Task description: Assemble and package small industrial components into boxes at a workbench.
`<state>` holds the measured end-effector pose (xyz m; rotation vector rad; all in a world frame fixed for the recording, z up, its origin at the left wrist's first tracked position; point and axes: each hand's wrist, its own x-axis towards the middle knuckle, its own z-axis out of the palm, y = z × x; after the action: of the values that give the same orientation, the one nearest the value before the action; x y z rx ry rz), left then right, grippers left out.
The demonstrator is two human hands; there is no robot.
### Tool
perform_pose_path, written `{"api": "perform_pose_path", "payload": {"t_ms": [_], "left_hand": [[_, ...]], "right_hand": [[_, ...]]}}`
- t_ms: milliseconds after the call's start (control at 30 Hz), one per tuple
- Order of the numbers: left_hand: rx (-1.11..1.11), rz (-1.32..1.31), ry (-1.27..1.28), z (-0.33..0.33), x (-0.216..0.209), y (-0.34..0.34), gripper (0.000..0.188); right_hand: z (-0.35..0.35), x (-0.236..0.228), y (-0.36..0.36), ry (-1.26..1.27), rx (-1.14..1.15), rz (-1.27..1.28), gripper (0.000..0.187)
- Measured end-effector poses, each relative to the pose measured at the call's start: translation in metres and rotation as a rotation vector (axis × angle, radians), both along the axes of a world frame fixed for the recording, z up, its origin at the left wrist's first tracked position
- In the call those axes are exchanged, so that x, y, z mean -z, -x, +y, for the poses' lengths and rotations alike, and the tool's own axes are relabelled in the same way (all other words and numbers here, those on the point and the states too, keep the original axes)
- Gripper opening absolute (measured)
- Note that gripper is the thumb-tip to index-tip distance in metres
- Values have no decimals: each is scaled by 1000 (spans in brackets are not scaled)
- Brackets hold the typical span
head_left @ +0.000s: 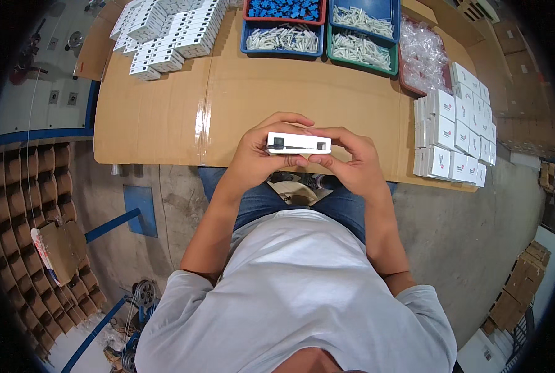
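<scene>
Just over the near edge of the table, both my hands hold a small white box (299,143) level between them. Its side facing up shows a dark square near the left end, a smaller grey square near the right end and a thin dark line between. My left hand (256,151) grips the left end, thumb on the near side and fingers on the far side. My right hand (357,155) closes on the right end in the same way, and the two thumbs almost meet. The far-side fingers are partly hidden by the box.
Stacked white boxes (165,34) stand far left on the cardboard-covered table (159,118). Trays at the back hold blue pieces (283,9) and white sticks (282,38). Clear plastic bags (423,53) fill a red tray. White cartons (454,130) are stacked at the right edge.
</scene>
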<state>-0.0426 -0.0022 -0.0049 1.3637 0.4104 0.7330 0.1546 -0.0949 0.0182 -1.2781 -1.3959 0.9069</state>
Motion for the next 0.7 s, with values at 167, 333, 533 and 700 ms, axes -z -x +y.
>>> {"api": "perform_pose_path", "payload": {"t_ms": [167, 333, 533, 700], "left_hand": [[-4, 12, -14, 1, 4, 0, 42], [-53, -41, 101, -3, 7, 7, 44], [-78, -41, 217, -7, 13, 14, 40], [-66, 136, -61, -10, -4, 5, 38]], "right_hand": [[-2, 10, 2, 4, 22, -41, 28], [-9, 27, -2, 115, 100, 413, 30], [5, -11, -7, -111, 115, -37, 42], [7, -18, -2, -61, -13, -78, 42]]}}
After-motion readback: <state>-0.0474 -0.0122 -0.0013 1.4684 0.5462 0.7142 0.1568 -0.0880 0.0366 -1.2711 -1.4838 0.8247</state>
